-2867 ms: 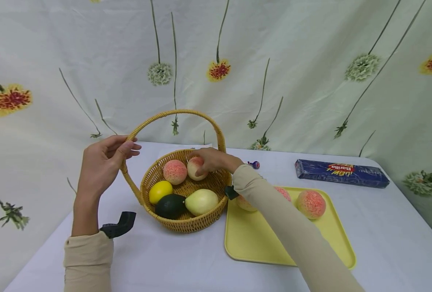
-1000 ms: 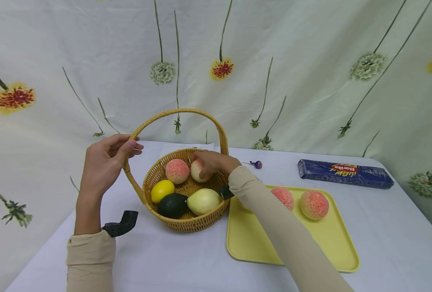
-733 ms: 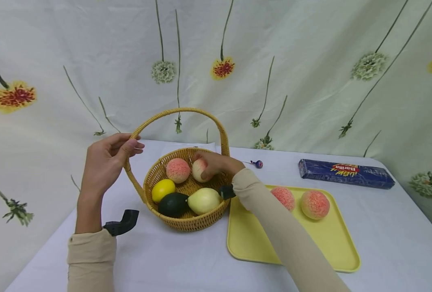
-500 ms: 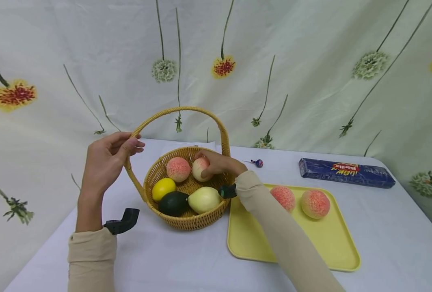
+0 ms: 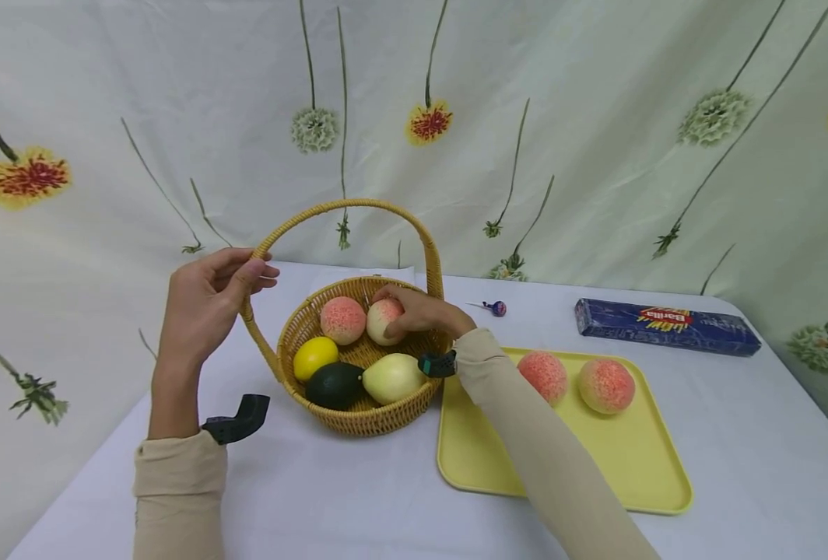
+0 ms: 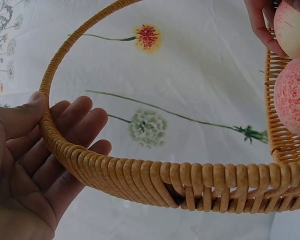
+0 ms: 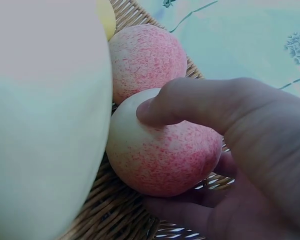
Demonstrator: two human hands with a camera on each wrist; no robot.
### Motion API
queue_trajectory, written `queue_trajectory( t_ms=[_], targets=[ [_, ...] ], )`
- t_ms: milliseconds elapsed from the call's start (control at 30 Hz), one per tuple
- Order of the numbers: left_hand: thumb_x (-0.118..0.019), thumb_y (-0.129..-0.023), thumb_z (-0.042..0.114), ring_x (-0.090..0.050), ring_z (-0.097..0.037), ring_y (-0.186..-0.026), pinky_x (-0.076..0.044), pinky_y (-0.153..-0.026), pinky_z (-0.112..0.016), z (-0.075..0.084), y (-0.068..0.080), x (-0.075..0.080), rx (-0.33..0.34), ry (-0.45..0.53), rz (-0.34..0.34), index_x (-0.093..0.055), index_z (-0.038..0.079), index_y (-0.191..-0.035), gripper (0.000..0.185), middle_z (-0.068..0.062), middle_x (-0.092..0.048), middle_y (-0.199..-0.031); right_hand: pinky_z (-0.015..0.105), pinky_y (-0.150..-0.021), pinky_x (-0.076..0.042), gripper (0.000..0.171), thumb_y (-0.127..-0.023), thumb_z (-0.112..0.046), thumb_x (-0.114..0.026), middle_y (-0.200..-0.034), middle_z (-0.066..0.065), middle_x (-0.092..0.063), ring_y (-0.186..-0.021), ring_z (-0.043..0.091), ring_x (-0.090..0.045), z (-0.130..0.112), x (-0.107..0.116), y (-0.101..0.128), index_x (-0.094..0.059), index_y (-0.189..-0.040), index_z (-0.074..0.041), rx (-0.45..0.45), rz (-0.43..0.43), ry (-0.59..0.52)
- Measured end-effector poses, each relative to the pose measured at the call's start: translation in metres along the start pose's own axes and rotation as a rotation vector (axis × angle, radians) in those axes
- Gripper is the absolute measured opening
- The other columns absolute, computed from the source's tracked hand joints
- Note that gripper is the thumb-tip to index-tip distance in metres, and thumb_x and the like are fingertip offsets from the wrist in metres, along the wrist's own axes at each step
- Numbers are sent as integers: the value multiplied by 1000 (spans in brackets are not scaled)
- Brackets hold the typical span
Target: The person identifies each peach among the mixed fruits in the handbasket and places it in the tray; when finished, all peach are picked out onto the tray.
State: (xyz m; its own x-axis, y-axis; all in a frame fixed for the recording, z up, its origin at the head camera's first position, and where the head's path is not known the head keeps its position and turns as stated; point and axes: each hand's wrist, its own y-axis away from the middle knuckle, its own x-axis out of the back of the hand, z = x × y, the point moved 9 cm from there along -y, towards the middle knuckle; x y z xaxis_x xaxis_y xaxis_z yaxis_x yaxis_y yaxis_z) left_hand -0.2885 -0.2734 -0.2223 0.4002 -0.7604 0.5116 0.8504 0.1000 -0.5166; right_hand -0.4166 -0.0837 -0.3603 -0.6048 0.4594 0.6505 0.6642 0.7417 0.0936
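From the head camera, a wicker basket [image 5: 358,365] stands on the white bench [image 5: 330,498]. The left hand [image 5: 204,303] grips the handle [image 5: 347,206] low on its 9 o'clock side, fingers curled round the cane and thumb on top, which seems to steady the basket. The right hand [image 5: 421,311] reaches in from 3 o'clock and holds a peach [image 5: 384,321] against the far wall, beside a second peach [image 5: 342,320]. A lemon [image 5: 314,356], an avocado [image 5: 335,384] and a pale pear [image 5: 392,377] fill the near half, leaving room only at the back. At 3 o'clock of the basket a yellow tray [image 5: 582,474] carries two more peaches [image 5: 575,379]. A blue Barilla box [image 5: 666,327] and a lollipop [image 5: 496,308] lie further back.

The left wrist camera shows the handle [image 6: 105,167] lying across the palm, the fingers [image 6: 75,125] loosely bent behind it and the thumb pressing its outer edge.

The right wrist camera shows the held peach [image 7: 165,150] pinched between the thumb [image 7: 190,102] above and the fingers below, resting on the weave and touching its neighbour [image 7: 145,57]. The pear [image 7: 45,125] looms blurred at 9 o'clock.
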Motion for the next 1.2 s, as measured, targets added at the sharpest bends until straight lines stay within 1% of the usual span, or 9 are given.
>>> queue_trajectory(
  t_ms=[233, 467, 600, 767, 933, 1200],
  targets=[
    [-57, -96, 25, -66, 3, -83, -50, -74, -9, 1, -1, 0, 3, 3, -2, -64, 4, -121, 34, -14, -70, -104, 31, -86, -48, 60, -83, -5, -65, -131, 13, -48, -105, 25, -53, -1, 1, 1, -42, -138, -8, 22, 8, 12],
    [-57, -96, 25, -65, 4, -82, -50, -74, -9, 2, 0, 1, 2, 5, 2, -64, 4, -121, 33, -14, -70, -103, 32, -87, -49, 62, -84, -6, -67, -131, 14, -48, -106, 25, -53, -1, 0, 2, -41, -140, -9, 18, 14, -4],
    [-56, -97, 25, -64, 6, -82, -50, -74, -9, 3, 1, 1, 0, -1, 0, -64, 4, -121, 33, -15, -70, -103, 34, -91, -48, 63, -84, -7, -68, -134, 14, -47, -109, 26, -53, -1, 0, 3, -41, -141, -8, 19, 17, 23],
    [-56, -97, 25, -65, 5, -82, -50, -74, -9, 4, 2, 1, -1, -3, 0, -63, 4, -121, 33, -15, -70, -103, 37, -95, -46, 64, -85, -9, -69, -137, 13, -47, -114, 27, -52, 1, 0, 3, -41, -142, -8, -5, 28, 55],
    [-56, -97, 25, -65, 4, -83, -51, -75, -10, 4, 1, 0, -2, -2, -1, -63, 4, -121, 33, -14, -70, -103, 36, -95, -47, 64, -85, -14, -70, -136, 14, -48, -114, 27, -53, 3, 2, 4, -41, -142, -8, -25, 39, 66],
    [-56, -97, 25, -65, 5, -82, -51, -74, -10, 4, 2, 1, -1, -2, -3, -63, 3, -121, 33, -15, -70, -103, 34, -92, -48, 64, -85, -19, -70, -135, 13, -49, -112, 25, -54, 1, 1, 6, -42, -141, -8, -29, 39, 72]
  ],
)
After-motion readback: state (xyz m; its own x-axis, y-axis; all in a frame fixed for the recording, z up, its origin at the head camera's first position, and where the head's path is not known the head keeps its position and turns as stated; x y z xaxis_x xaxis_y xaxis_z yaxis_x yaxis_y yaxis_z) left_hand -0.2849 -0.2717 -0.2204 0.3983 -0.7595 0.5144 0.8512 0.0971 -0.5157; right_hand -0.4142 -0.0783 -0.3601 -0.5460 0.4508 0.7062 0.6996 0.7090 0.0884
